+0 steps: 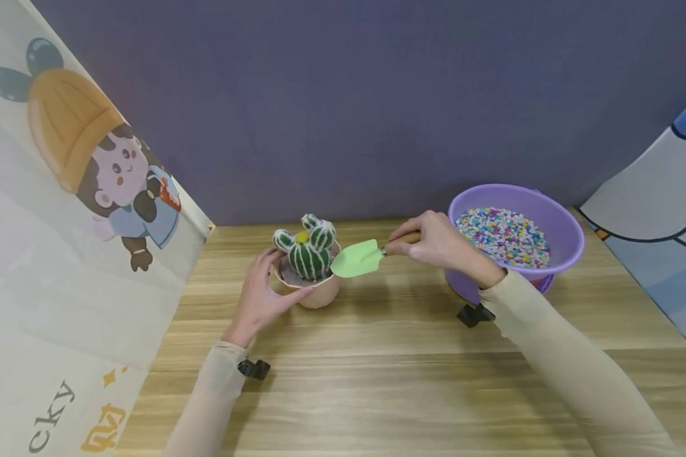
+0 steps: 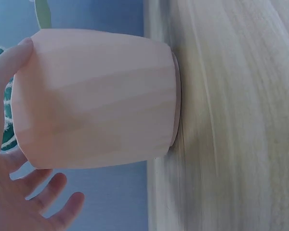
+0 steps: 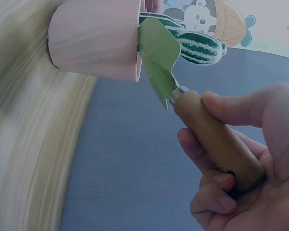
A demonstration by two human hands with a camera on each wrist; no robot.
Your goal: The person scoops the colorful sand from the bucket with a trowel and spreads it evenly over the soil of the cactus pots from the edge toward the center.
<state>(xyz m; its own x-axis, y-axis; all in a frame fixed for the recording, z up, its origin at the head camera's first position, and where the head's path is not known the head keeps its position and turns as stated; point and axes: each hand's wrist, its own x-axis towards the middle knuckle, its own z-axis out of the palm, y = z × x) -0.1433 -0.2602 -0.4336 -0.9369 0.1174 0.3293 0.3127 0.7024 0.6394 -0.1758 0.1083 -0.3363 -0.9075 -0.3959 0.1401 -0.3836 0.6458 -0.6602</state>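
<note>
Trowel (image 1: 354, 261) is at the rim of the pot (image 1: 320, 295), close beside the cactus (image 1: 310, 260), which fills much of the opening. Right hand (image 1: 434, 241) grasps the trowel's wooden handle (image 3: 219, 139); left hand (image 1: 262, 297) holds the pot. On the table (image 1: 349, 387), right wrist (image 1: 484, 270) partly hides the purple tub (image 1: 566, 244) of coloured beads (image 1: 503, 236).

Wood-grain table (image 1: 377, 381), pink pot (image 1: 321, 296) standing on it, purple tub (image 1: 566, 238) at right

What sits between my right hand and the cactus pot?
The trowel: the right hand grips its wooden handle, and its green blade extends toward the rim of the pot. Both the head and right wrist views show this.
</note>
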